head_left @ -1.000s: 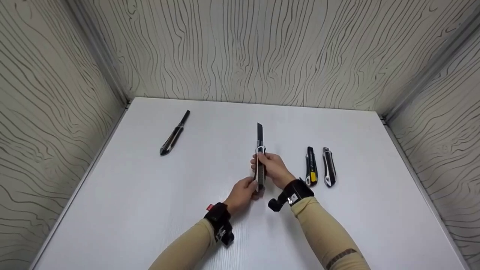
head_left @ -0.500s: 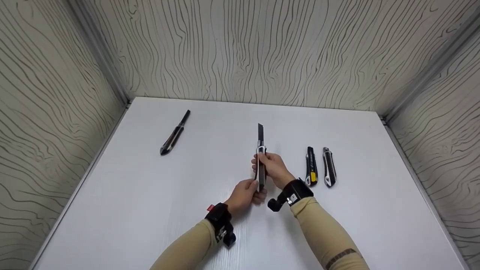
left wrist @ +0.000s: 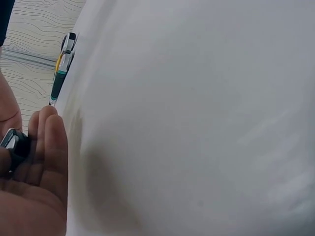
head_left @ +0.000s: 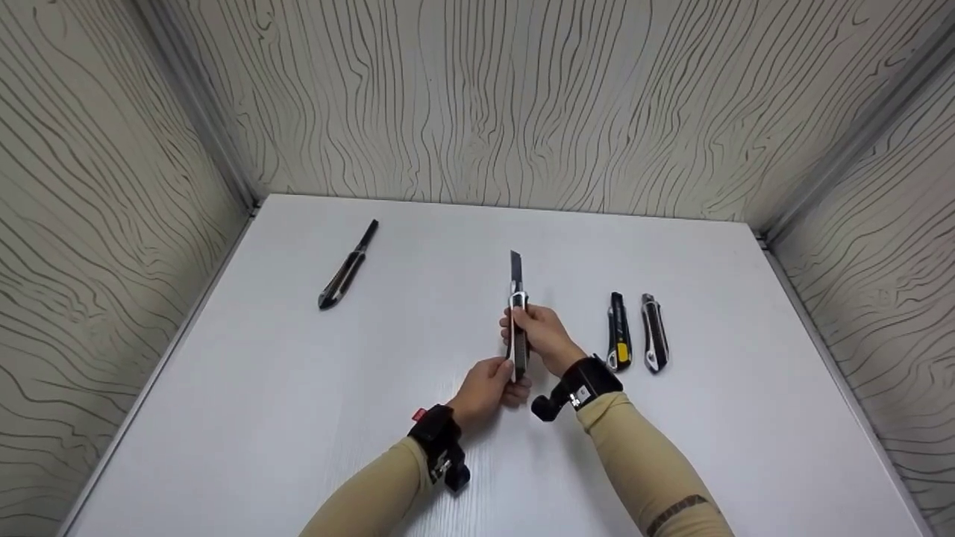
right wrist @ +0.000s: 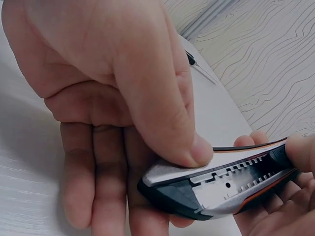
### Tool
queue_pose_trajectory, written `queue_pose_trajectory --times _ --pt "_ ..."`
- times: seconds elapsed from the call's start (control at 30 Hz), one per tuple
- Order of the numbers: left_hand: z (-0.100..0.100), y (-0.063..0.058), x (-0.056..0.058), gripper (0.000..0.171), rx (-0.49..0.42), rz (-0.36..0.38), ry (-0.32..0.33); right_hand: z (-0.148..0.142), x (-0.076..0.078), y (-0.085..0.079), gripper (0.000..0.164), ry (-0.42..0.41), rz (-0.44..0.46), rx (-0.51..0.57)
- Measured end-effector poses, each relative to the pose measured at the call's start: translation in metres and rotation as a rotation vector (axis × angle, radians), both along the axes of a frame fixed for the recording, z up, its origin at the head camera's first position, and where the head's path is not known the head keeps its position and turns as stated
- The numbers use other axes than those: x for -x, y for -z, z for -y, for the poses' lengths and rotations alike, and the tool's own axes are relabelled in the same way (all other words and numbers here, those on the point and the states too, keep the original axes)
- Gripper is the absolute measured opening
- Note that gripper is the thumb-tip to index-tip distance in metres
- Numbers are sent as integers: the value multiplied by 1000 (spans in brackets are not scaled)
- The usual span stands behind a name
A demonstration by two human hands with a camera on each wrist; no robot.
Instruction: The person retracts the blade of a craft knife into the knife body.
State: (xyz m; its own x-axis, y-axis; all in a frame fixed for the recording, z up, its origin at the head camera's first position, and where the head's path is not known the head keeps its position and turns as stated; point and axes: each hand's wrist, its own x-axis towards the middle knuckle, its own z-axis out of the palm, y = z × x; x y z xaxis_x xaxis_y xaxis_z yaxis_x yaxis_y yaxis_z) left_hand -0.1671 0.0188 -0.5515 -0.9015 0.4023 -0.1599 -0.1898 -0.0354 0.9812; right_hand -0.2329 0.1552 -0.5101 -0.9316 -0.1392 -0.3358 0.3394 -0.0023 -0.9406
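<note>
A silver-and-black snap-off utility knife is held over the middle of the table, blade out and pointing away. My right hand grips its handle, thumb on the slider, as the right wrist view shows at the handle's slot. Lower down, my left hand pinches the knife's rear end between thumb and fingers. In the left wrist view, only the dark butt end shows within the left hand's fingers.
To the right lie a black-and-yellow utility knife and a silver-and-black one, blades not visibly extended. Another utility knife with its blade out lies at far left on the white table. Patterned walls enclose the table's back and sides.
The blade tip now sits slightly nearer to me, and the blade looks a little shorter above the handle. The left fingers have shifted slightly beneath the butt. Other knives have not moved.
</note>
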Motion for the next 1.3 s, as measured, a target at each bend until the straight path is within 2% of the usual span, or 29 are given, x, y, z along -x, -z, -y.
queue_pose_trajectory --times 0.23,0.5,0.73,1.3 --pt "0 2 0 35 -18 7 -11 1 -1 0 33 -8 -10 8" --pt "0 0 1 33 12 -31 -4 0 1 2 35 -26 -2 11" --pt "-1 0 2 33 13 4 -20 1 1 1 36 -19 -9 30" --pt "-1 -3 1 35 22 25 -46 1 2 0 35 -32 -15 27"
